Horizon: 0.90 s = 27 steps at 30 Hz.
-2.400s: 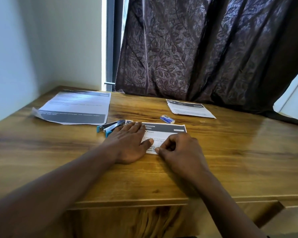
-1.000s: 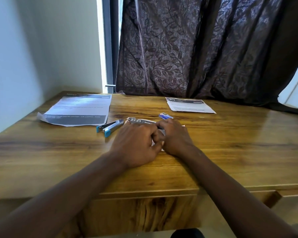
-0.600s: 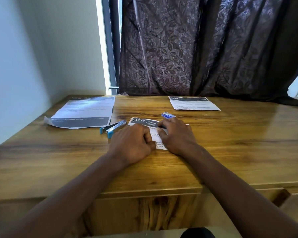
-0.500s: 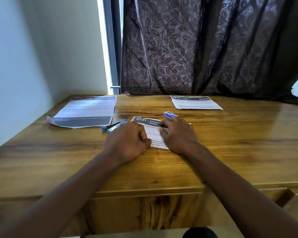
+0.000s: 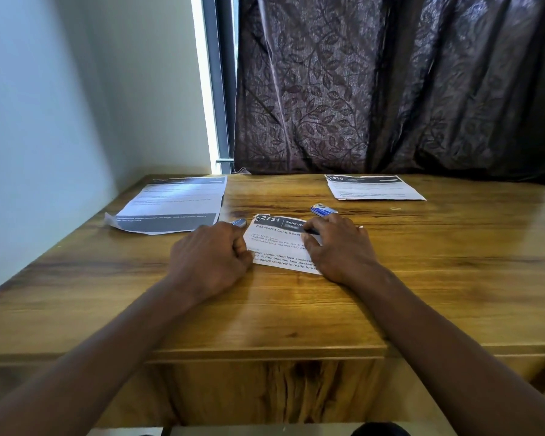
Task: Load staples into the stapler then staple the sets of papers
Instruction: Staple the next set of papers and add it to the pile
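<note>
**Blue stapler (image 5: 239, 222) now under your left hand (image 5: 211, 256)**

It has slid off the paper set (image 5: 277, 247) before you; fingers curl, a clasp I cannot confirm. Your right hand (image 5: 340, 247) pins that set, fingers relaxed: stapling looks next

open tabletop (image 5: 453, 262) right of the centre paper (image 5: 277, 247); staple box (image 5: 323, 210) and stapler (image 5: 239, 222) sit at its far corners.
</note>
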{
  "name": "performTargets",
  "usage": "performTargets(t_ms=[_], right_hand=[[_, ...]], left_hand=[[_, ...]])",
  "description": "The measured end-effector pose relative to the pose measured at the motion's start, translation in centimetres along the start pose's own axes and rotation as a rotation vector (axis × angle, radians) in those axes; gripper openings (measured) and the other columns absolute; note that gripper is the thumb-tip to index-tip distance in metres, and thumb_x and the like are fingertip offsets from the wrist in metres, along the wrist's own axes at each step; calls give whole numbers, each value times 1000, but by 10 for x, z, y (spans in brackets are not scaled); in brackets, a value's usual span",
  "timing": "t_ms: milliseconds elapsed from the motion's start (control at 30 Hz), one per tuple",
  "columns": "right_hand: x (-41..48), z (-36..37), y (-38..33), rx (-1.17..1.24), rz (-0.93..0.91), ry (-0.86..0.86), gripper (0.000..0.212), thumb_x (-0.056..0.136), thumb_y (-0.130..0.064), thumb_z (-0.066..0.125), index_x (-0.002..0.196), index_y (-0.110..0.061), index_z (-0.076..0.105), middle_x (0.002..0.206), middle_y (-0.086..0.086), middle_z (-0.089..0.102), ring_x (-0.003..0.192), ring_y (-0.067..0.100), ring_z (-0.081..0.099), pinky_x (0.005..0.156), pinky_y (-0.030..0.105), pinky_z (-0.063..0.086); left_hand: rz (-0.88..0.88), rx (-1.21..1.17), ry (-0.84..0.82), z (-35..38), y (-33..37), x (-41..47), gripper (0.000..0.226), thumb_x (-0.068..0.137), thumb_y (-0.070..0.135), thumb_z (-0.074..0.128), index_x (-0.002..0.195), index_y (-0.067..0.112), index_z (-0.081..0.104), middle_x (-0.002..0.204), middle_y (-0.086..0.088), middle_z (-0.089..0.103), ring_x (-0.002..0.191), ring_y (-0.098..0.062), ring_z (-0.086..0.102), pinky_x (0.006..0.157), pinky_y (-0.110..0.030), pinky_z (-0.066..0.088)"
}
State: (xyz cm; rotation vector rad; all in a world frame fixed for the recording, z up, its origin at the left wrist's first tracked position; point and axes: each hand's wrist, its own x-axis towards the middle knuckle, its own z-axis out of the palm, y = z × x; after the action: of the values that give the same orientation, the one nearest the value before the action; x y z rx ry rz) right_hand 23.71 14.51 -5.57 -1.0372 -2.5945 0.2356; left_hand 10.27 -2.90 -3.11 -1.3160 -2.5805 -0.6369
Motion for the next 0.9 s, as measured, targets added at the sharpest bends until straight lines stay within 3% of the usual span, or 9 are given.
performTargets(t_ms=[167,400,633,700,767,833,900], right_hand=[[-1,-1,0,11,-7,3,39,103,-51,38,135,-35,53,144,-1,48,136,21,40,109,46,29],[-2,-3,-1,2,-9,-4,40,103,-50,38,138,-35,51,143,-1,48,135,21,41,110,46,29],[-1,-3,-2,1,-20,-5,36,103,-46,39,136,-35,52,138,-3,49,131,19,42,109,44,30],[-1,-3,-3,-12,-23,-3,36,103,-45,39,136,-36,51,138,-4,49,131,18,42,110,44,31],[0,-3,-4,-22,-25,-2,36,103,-46,39,136,-37,51,139,-5,49,130,17,43,110,43,32],[0,-4,-4,-35,-31,-4,36,103,-47,39,136,-37,50,139,-5,49,129,16,43,110,43,34],[0,-5,-3,-44,-41,-5,37,103,-47,39,137,-37,49,139,-5,49,129,16,43,109,42,34]], left_hand=[[-11,5,-9,0,-5,2,19,86,41,71,75,26,64,77,14,66,73,-6,56,54,-28,36],[-9,-50,21,-5,-19,1,19,84,30,73,71,23,61,69,9,64,68,-7,58,52,-26,35],[168,8,206,-5,-9,13,21,90,50,65,83,30,61,71,20,60,67,-3,53,56,-18,30],[287,-43,211,-6,-3,31,19,89,51,66,94,32,63,83,20,65,75,-3,58,65,-24,42],[374,-28,118,-1,0,56,33,89,55,66,112,31,64,106,15,69,94,-9,62,88,-36,51],[389,36,-51,10,2,81,57,89,65,59,133,28,56,131,8,64,116,-15,58,107,-42,42],[388,124,-191,24,3,97,78,87,78,47,146,28,44,144,2,55,129,-20,51,114,-46,34]])
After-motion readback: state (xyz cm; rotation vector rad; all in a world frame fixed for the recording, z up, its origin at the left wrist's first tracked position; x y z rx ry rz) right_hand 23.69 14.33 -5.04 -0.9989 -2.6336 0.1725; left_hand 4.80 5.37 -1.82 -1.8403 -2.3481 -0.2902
